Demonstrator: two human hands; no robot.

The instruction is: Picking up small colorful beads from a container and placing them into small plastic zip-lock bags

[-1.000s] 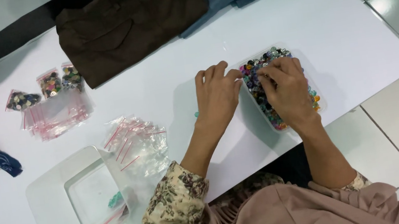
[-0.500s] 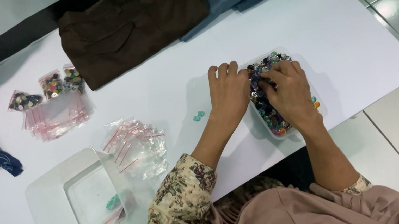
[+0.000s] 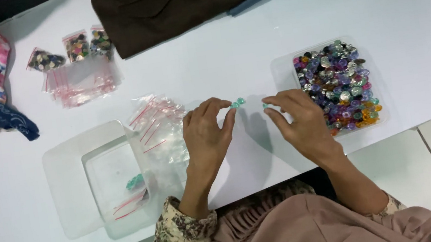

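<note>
Pinching teal beads (image 3: 237, 102): left hand (image 3: 207, 133), right hand (image 3: 301, 122) (one each), bead tray (image 3: 281, 65) beside, baggies (image 3: 156, 125) nr left.

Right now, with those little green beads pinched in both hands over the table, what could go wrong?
The left hand holds tiny green beads only at its fingertips; they could slip and roll off the white table. The right hand sits close to the open tray of mixed beads; a bump might spill it.
</note>
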